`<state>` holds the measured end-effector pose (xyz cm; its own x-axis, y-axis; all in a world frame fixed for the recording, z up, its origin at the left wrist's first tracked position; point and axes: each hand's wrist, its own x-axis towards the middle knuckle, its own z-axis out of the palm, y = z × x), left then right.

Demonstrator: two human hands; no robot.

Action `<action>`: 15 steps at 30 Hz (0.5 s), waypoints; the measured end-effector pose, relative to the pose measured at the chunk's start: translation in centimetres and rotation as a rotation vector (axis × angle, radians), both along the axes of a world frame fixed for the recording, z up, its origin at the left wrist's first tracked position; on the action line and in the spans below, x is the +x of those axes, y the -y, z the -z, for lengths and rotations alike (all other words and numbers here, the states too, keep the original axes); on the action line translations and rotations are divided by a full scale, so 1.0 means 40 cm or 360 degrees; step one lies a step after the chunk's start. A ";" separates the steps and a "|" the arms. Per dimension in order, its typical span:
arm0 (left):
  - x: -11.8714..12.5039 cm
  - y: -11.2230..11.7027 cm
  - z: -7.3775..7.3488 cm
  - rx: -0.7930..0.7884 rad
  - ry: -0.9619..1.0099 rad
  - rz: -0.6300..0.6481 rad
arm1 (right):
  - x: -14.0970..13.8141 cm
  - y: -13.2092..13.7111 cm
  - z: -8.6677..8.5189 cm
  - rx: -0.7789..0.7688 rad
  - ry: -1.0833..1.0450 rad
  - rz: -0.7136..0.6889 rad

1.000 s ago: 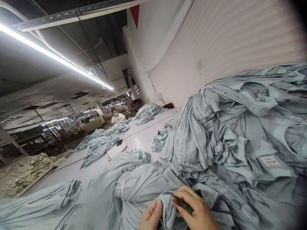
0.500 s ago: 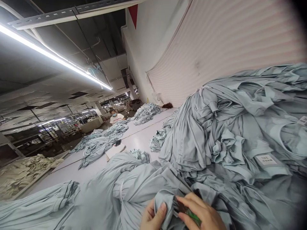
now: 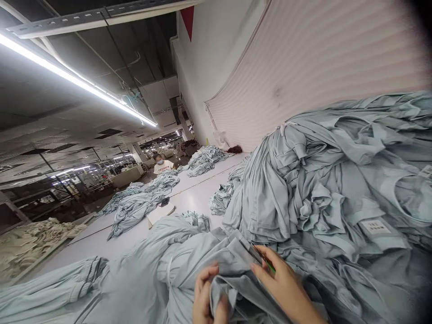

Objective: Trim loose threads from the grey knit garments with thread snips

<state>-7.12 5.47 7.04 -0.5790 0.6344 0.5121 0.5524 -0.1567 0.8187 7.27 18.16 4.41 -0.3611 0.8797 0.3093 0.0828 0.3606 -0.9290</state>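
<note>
Far left I see a crumpled heap of cream cloth, then a soft blue-grey fabric bundle tied with a narrow white band. Right of the band, the left hand has its fingers curled around a loose blue-grey fabric piece, which sags between both hands. The right hand pinches a slim dark-and-green tool. Beyond rises a large blue-grey garment pile.

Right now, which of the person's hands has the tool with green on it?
The right hand: it holds the slim tool showing green, whereas the left hand has blue-grey cloth.
</note>
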 end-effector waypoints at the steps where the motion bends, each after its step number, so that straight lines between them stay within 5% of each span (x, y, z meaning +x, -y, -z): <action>1: -0.005 -0.012 -0.006 -0.0042 -0.0020 -0.0043 | -0.013 -0.018 0.001 -0.0021 -0.0019 -0.0017; 8: -0.024 -0.105 -0.032 -0.0598 -0.0701 -0.0132 | -0.050 -0.077 0.004 -0.0027 -0.0070 -0.0102; 12: -0.040 -0.079 0.011 0.0024 -0.0999 -0.0399 | -0.060 -0.114 0.002 0.0012 -0.0109 -0.0089; 15: -0.055 -0.060 0.035 0.0192 -0.0658 0.0023 | -0.069 -0.118 -0.010 0.0017 -0.0118 -0.0131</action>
